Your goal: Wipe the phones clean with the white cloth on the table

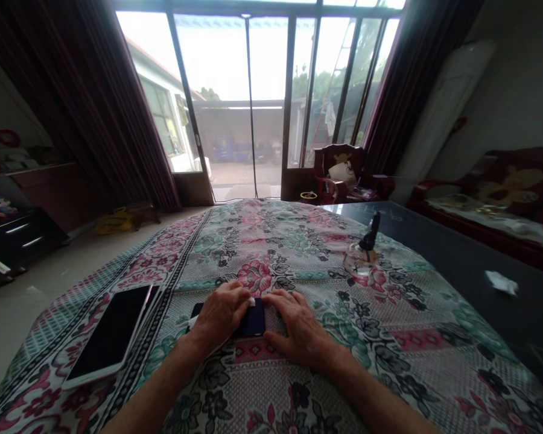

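My left hand (223, 308) is mostly closed, fingers bent and bunched with the thumb, over a dark blue flat case (254, 320). A small white piece (252, 301) shows at those fingertips, and I have it pinched there against the upper part of the case. More white shows at the outer side of this hand, too covered to make out.

My right hand (294, 322) is partly open and grips nothing: thumb and fingers stand apart, their tips at the right edge of the case, palm down. The case lies flat on the flowered cloth (253, 235), right in front of me, between my two hands.

To the left, well apart from the case, a white-framed tablet (108, 331) lies with its black screen up. Beyond my right hand stands a clear round bottle (361, 259) with a black top, upright on the cloth. Past the cloth's right side, the dark counter (452, 265) shows, with a crumpled white tissue (501, 282) on it.
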A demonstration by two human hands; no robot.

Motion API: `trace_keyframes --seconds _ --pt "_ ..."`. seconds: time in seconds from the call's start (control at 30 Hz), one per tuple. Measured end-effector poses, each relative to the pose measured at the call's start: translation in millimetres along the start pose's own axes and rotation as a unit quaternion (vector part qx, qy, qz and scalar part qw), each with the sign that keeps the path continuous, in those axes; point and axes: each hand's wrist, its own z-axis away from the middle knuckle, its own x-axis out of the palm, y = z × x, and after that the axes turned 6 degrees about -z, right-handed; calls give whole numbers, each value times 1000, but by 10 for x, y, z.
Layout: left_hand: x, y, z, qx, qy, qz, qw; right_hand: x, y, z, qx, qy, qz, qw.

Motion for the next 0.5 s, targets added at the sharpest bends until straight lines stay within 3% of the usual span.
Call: trace_keyframes --seconds 0.27,0.5 --pt "14 -34 6 8 6 43 999 40 29 38 -10 64 -13 998" --pt "-46 109 4 -15 29 110 993 56 52 8 18 141 -62 988"
